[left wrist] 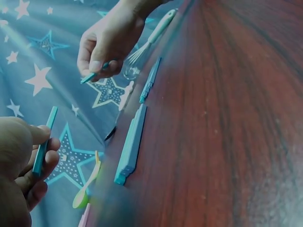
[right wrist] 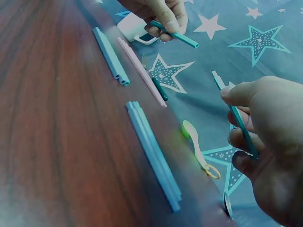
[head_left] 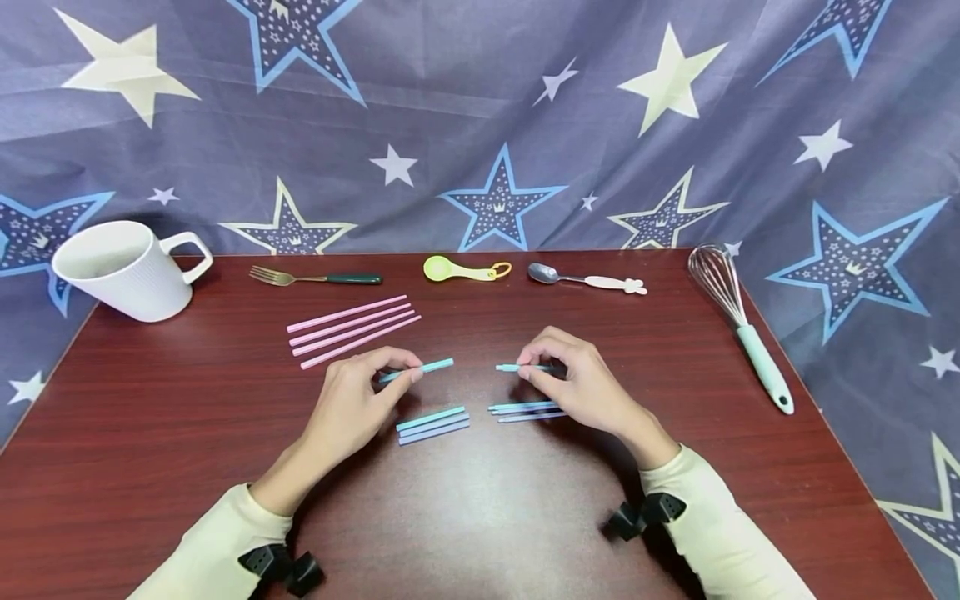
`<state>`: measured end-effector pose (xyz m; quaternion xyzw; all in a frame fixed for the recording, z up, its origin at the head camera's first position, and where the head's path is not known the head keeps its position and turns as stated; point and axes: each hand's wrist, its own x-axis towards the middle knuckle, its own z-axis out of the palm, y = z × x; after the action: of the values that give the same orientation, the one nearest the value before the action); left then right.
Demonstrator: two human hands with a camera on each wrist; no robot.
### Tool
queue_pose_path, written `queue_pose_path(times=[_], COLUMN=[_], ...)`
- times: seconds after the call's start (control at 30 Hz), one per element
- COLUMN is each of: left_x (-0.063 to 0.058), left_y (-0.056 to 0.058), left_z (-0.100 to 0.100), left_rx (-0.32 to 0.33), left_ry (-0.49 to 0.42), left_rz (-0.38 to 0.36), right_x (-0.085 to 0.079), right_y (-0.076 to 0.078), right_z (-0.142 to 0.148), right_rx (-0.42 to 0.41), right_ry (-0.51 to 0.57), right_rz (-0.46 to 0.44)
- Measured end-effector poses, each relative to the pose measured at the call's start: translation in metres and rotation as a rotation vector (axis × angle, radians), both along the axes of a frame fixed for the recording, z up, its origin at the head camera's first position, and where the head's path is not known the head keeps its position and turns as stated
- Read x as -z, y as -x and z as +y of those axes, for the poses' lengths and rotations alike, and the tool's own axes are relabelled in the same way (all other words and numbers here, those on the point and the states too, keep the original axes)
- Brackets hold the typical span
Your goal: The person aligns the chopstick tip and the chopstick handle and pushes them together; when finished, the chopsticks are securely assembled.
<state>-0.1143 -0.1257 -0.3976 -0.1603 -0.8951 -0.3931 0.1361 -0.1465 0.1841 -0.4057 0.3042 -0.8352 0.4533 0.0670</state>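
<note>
My left hand pinches a short teal tube between thumb and fingertips, its free end pointing right. In the right wrist view that end looks square and hollow. Opposite, my right hand pinches a second teal tube, whose narrower tip points left. A gap separates the two tubes. Below the left hand lie a teal and two bluish tubes side by side. Another small bundle of bluish tubes lies below the right hand, partly hidden by it in the head view.
Several long pink tubes lie behind the left hand. Along the back are a white mug, a fork, a yellow-green measuring spoon and a white-handled spoon. A whisk lies at the right edge, before a star-patterned cloth.
</note>
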Motion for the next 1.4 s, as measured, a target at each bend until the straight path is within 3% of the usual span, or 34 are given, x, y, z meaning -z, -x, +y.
queue_pose_path(times=[0.4, 0.57, 0.87, 1.4], left_x=[-0.003, -0.002, 0.0, 0.006], left_y=[-0.001, -0.002, -0.005, -0.007], left_z=[0.004, 0.006, 0.009, 0.014], left_rx=[0.007, 0.02, 0.045, 0.099], left_ry=[0.013, 0.027, 0.041, 0.05], left_rz=[0.047, 0.034, 0.008, 0.027], right_x=[-0.008, -0.009, -0.004, 0.002], right_y=[0.001, -0.003, -0.005, -0.009], right_z=[-0.012, -0.014, -0.017, -0.024], right_rx=[0.013, 0.007, -0.011, -0.043], right_ry=[0.043, 0.045, 0.055, 0.043], right_rz=[0.011, -0.001, 0.019, 0.031])
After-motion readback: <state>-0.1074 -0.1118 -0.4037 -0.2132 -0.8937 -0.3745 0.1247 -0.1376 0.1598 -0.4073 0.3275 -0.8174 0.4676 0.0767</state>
